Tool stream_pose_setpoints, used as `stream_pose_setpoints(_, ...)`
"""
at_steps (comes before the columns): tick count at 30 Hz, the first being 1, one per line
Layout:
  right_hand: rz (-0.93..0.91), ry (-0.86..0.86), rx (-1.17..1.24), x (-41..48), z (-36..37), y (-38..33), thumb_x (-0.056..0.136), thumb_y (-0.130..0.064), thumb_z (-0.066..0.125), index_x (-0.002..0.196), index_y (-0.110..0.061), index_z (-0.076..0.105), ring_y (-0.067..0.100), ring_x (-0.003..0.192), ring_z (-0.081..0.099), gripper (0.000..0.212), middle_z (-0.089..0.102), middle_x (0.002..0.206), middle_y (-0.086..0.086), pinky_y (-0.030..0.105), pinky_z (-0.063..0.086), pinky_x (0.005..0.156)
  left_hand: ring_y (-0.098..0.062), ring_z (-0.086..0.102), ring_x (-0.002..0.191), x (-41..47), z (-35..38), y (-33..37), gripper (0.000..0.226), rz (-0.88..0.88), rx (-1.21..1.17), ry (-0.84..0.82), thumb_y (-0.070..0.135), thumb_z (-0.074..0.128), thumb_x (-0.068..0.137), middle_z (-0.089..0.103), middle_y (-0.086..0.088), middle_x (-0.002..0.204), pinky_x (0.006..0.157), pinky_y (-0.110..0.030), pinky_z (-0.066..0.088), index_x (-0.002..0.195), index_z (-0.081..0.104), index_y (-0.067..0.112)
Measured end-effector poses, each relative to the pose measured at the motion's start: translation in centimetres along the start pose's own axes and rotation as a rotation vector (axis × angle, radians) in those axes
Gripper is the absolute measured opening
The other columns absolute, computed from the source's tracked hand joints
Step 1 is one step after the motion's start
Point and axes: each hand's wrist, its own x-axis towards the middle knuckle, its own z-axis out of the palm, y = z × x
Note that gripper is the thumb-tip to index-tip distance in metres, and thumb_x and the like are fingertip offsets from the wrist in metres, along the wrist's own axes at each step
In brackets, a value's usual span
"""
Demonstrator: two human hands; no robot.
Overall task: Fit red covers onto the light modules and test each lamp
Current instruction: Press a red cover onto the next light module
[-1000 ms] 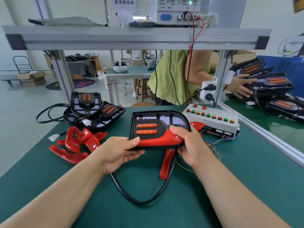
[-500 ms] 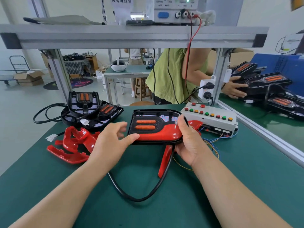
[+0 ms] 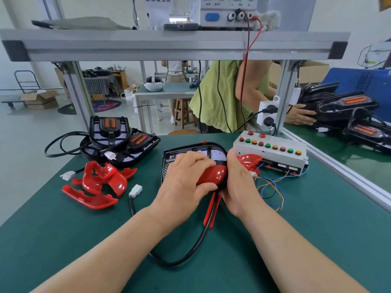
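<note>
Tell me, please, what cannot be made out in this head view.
- Head view: the left hand covers the light module on its left half.
- Head view: it and the right hand hide the edges of the red cover; seating unclear.
- Too small: button labels on the test box.
- Cut by the top edge: the power supply on the shelf.

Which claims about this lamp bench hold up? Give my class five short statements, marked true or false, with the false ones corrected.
1. The right hand holds the light module at its right edge. True.
2. The button box stands left of the module. False: it stands to its right.
3. A black cable loops over the green mat toward the person. True.
4. The white connector near the loose red covers is plugged into the box. False: it lies free on the mat.
5. The left hand grips a red cover seated on the module. True.
</note>
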Motion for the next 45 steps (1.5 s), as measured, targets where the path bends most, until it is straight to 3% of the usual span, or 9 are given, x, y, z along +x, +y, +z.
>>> stream_pose_setpoints(6, -0.039, -0.021, -0.025, -0.1, 0.0, 0.3, 0.106, -0.047, 0.034, 0.086, -0.02, 0.078, 0.014, 0.078, 0.073, 0.055, 0.077, 0.091, 0.006, 0.028, 0.058, 0.068, -0.016, 0.049, 0.109, -0.1, -0.2, 0.0, 0.041, 0.015, -0.09, 0.001, 0.022, 0.079, 0.079, 0.053, 0.004, 0.112, 0.098, -0.03, 0.041, 0.114, 0.061, 0.012)
stream_pose_setpoints(9, -0.023, -0.001, -0.035, 0.0, 0.0, 0.1, 0.106, -0.048, 0.032, 0.094, -0.015, 0.075, 0.018, 0.079, 0.072, 0.055, 0.077, 0.097, 0.011, 0.03, 0.057, 0.069, -0.012, 0.049, 0.108, -0.6, -0.5, -0.3, 0.042, 0.017, -0.093, -0.023, 0.025, 0.079, 0.079, 0.052, 0.009, 0.111, 0.095, -0.02, 0.038, 0.114, 0.058, 0.018)
stream_pose_setpoints(17, 0.01, -0.003, -0.026, 0.5, -0.5, 0.1, 0.107, -0.049, 0.03, 0.115, -0.01, 0.069, 0.027, 0.103, 0.072, 0.056, 0.075, 0.109, 0.011, 0.042, 0.055, 0.092, -0.004, 0.042, 0.123, -1.1, -0.8, -1.1, 0.065, -0.021, -0.118, -0.137, 0.006, 0.073, 0.086, 0.044, 0.006, 0.131, 0.106, -0.024, 0.039, 0.145, 0.049, 0.022)
stream_pose_setpoints(21, 0.048, -0.002, 0.021, 0.6, -0.7, 0.2, 0.106, -0.051, 0.03, 0.118, -0.009, 0.067, 0.025, 0.102, 0.073, 0.057, 0.075, 0.11, 0.011, 0.037, 0.06, 0.083, -0.015, 0.039, 0.13, -0.9, -1.1, -1.4, 0.076, 0.055, 0.079, -0.182, 0.015, 0.076, 0.085, 0.041, 0.004, 0.142, 0.111, -0.037, 0.034, 0.15, 0.039, 0.027)
stream_pose_setpoints(24, 0.071, 0.0, 0.095, 0.6, -0.8, 0.0, 0.106, -0.05, 0.03, 0.116, -0.01, 0.068, 0.022, 0.1, 0.073, 0.056, 0.076, 0.109, 0.01, 0.031, 0.061, 0.072, -0.009, 0.037, 0.13, -1.1, -2.1, -1.8, 0.085, 0.007, 0.067, -0.165, 0.031, 0.075, 0.085, 0.037, 0.015, 0.14, 0.112, -0.032, 0.03, 0.154, 0.026, 0.032)
stream_pose_setpoints(30, 0.111, 0.066, 0.161, 0.6, -1.1, -0.6, 0.106, -0.046, 0.036, 0.11, -0.01, 0.069, 0.02, 0.089, 0.076, 0.049, 0.077, 0.102, 0.009, 0.029, 0.06, 0.062, -0.007, 0.048, 0.126, -1.1, -4.0, -3.5, 0.056, -0.011, -0.082, -0.126, 0.014, 0.073, 0.087, 0.054, 0.011, 0.129, 0.11, -0.028, 0.037, 0.14, 0.056, 0.021)
stream_pose_setpoints(33, 0.122, 0.064, 0.162, 0.7, -1.1, -0.5, 0.106, -0.047, 0.036, 0.111, -0.011, 0.069, 0.02, 0.089, 0.075, 0.05, 0.077, 0.102, 0.008, 0.029, 0.06, 0.064, -0.009, 0.053, 0.121, -1.2, -3.9, -3.6, 0.053, -0.021, -0.099, -0.112, 0.005, 0.071, 0.088, 0.058, 0.008, 0.123, 0.108, -0.031, 0.041, 0.138, 0.058, 0.018)
stream_pose_setpoints(37, 0.11, 0.003, 0.116, 0.7, -0.7, -0.2, 0.106, -0.051, 0.03, 0.117, -0.012, 0.068, 0.021, 0.1, 0.073, 0.056, 0.076, 0.11, 0.008, 0.036, 0.058, 0.08, -0.016, 0.058, 0.112, -1.3, -3.0, -2.3, 0.048, 0.04, -0.063, -0.048, 0.007, 0.072, 0.087, 0.061, 0.001, 0.115, 0.099, -0.034, 0.047, 0.134, 0.061, 0.01)
stream_pose_setpoints(45, 0.089, -0.045, 0.155, -0.1, -0.1, -0.2, 0.106, -0.049, 0.03, 0.113, -0.008, 0.069, 0.024, 0.097, 0.074, 0.057, 0.076, 0.107, 0.012, 0.033, 0.062, 0.074, -0.02, 0.06, 0.1, -1.1, -2.0, -0.4, 0.045, 0.0, -0.1, 0.011, 0.007, 0.076, 0.083, 0.062, -0.002, 0.104, 0.091, -0.035, 0.05, 0.127, 0.067, 0.01)
